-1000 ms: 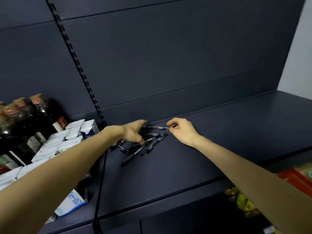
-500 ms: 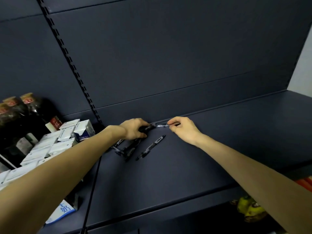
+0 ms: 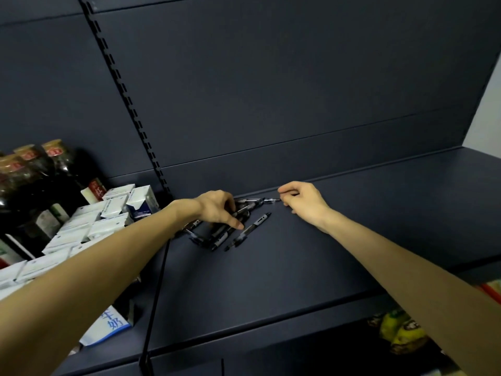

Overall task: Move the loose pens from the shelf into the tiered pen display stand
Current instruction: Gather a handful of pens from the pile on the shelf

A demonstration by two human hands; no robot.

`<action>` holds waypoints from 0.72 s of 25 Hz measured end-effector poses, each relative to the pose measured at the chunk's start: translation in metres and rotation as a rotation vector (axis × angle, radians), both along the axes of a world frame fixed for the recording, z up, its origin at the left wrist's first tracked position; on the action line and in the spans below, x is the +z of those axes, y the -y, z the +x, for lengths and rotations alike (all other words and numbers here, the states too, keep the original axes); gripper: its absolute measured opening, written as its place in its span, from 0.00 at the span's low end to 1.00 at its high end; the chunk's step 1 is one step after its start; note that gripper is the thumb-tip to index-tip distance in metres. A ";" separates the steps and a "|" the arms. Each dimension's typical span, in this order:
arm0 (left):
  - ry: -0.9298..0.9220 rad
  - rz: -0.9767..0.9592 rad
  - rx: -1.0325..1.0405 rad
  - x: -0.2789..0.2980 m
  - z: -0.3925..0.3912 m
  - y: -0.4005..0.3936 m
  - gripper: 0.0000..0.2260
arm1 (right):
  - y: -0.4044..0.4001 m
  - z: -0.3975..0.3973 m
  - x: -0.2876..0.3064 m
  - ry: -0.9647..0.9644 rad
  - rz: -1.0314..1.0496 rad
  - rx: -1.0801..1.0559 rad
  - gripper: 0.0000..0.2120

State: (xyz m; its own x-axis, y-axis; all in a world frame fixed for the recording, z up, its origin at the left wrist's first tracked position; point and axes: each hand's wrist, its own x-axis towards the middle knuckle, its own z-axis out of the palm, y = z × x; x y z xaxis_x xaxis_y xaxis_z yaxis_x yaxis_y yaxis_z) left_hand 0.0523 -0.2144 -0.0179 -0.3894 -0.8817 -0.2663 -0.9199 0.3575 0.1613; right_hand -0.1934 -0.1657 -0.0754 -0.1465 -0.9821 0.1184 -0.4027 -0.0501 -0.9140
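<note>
Left hand (image 3: 217,206) curls over pens (image 3: 225,234) mid-frame, likely gripping some; right hand (image 3: 303,200) pinches one pen (image 3: 268,200) at shelf (image 3: 352,253) back edge. Shelf right half open.

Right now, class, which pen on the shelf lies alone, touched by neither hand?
The pen lying diagonally right of the pile, apart from it; the left hand covers the others, and the right hand pinches another.

Shelf (image 3: 339,240) matt dark metal; pens (image 3: 245,231) glossy black and clear plastic; boxes (image 3: 113,210) white card.
</note>
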 end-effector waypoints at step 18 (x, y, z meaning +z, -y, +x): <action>-0.188 -0.049 -0.029 0.008 0.010 -0.014 0.03 | -0.016 0.008 0.008 -0.061 -0.034 -0.030 0.09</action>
State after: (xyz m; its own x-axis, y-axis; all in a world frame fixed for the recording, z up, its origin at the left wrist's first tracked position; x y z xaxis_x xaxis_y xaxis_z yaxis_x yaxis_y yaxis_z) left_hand 0.0627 -0.2004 -0.0094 -0.4536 -0.8796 -0.1435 -0.8644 0.3950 0.3110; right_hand -0.1854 -0.1494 -0.0673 -0.1675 -0.9726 0.1611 -0.4593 -0.0675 -0.8857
